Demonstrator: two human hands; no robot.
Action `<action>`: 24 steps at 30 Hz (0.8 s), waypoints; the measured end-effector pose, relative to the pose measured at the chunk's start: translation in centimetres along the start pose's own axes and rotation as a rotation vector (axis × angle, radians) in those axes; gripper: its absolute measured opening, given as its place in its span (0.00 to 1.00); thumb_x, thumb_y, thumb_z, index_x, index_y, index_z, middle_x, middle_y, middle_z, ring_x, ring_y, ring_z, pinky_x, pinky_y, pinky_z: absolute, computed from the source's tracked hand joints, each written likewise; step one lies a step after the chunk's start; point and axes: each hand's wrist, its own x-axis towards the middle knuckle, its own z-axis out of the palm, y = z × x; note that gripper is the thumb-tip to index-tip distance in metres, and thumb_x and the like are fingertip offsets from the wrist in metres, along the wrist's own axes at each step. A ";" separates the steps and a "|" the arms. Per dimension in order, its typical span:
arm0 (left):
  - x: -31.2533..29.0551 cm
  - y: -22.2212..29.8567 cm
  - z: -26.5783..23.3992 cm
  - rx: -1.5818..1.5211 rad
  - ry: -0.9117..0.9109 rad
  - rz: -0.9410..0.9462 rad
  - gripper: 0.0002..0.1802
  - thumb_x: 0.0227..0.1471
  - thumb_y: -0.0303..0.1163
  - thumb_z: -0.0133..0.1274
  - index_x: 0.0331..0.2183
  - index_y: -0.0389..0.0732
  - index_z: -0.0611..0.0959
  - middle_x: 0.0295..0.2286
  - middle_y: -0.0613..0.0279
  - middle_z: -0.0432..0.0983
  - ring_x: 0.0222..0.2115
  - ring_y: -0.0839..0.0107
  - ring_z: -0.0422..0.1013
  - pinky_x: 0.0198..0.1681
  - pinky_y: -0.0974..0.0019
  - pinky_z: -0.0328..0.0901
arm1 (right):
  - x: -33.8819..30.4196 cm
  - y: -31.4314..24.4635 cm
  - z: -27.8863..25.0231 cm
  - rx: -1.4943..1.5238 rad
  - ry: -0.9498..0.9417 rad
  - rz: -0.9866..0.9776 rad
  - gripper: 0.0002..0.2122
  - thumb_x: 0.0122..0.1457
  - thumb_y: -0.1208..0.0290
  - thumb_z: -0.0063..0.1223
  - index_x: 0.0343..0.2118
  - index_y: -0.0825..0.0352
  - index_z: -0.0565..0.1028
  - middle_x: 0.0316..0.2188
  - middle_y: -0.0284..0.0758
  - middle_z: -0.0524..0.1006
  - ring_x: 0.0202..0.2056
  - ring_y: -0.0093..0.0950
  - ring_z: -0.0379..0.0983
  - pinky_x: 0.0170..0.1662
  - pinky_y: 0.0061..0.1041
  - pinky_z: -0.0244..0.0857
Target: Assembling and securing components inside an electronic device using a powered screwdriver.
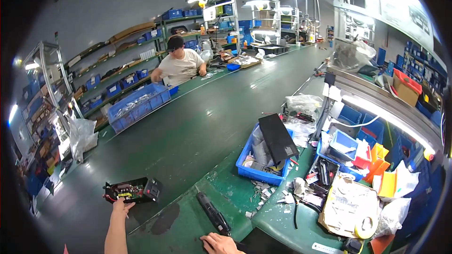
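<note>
A lidless black electronics case (153, 189) with a populated circuit board and yellow parts inside lies at the left on the dark green belt. My left hand (121, 205) is at its near wall, fingers hooked over the edge by the board. On the green table near the belt, a black electric screwdriver (213, 213) lies slantwise. Just below its near end rests my right hand (220, 244), palm down, fingers stretched out on the table edge and holding nothing.
A blue bin (263, 175) holds a black cover (278, 137) and bagged parts. Small pale pieces (260, 197) are scattered beside it. Pliers (296, 211), tape (366, 228) and cardboard (346, 202) lie rightward. Across the belt, a person (181, 66) works near a long blue crate (139, 106).
</note>
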 end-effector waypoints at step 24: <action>-32.6 -13.6 8.7 0.996 0.151 0.861 0.14 0.55 0.39 0.59 0.38 0.39 0.85 0.33 0.53 0.81 0.38 0.53 0.77 0.42 0.53 0.71 | 0.1 3.2 0.2 0.057 -0.038 -0.056 0.05 0.55 0.77 0.59 0.35 0.62 0.80 0.25 0.37 0.76 0.27 0.39 0.76 0.29 0.37 0.71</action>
